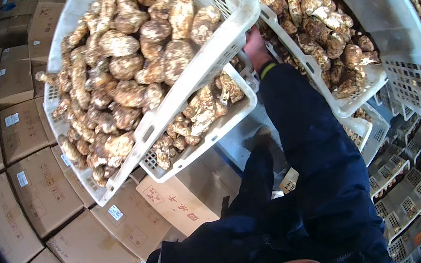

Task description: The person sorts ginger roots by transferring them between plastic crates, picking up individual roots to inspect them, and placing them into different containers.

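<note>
My right sleeve [304,119]: dark blue, with a yellow band [268,69] at the cuff, reaching up between two loads.
My right hand [257,48]: at the end of the near crate, by its corner; my fingers are mostly hidden, so I cannot tell whether they are clenched on it.
My left hand: out of view; I cannot tell its state.
Near crate [191,83]: white, slotted, tilted, heaped with brown roots [121,42]; I cannot tell what bears it.
Lower crate [207,145]: partly beneath the near one, also holding roots.
Done: the near crate is loaded, as are its neighbours.
Left: I judge the near crate is not yet settled level; how many more crates remain, I cannot tell.
Right-side crate [321,81]: root-filled, just past my sleeve.
Carton [174,202]: brown with red print, left of my leg [256,173].
Farther off: piled cartons [42,185] left, stacked crates [405,196] right.
</note>
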A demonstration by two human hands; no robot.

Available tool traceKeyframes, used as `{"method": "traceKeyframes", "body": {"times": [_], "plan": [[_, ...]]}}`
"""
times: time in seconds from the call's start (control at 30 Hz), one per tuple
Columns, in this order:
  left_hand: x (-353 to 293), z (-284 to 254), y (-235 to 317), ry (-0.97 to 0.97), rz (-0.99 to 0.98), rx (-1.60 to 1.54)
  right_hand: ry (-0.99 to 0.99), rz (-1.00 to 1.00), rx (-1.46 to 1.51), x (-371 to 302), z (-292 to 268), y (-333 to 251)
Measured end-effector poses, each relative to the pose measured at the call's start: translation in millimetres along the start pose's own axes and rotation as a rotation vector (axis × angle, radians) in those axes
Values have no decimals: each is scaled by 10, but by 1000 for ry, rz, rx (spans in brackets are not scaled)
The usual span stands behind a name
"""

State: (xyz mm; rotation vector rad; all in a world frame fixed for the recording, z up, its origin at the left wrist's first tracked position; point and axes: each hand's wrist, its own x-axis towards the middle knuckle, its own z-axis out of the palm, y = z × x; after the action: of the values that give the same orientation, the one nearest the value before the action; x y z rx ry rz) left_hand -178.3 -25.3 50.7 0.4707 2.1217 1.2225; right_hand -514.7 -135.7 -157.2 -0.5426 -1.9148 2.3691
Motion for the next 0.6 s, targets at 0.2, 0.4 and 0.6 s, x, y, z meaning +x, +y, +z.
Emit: {"method": "traceKeyframes", "body": {"times": [0.2,0.4,0.6], "plan": [[-53,-171,-187,-48,-76,-12,-160,248,-235,-185,263,-68],[11,-177,-33,-127,-55,5,-117,92,-231,-757,-393,-592],[162,-19,75,-249,-125,74,-811,337,-235,-1781,-1031,-2354]]}}
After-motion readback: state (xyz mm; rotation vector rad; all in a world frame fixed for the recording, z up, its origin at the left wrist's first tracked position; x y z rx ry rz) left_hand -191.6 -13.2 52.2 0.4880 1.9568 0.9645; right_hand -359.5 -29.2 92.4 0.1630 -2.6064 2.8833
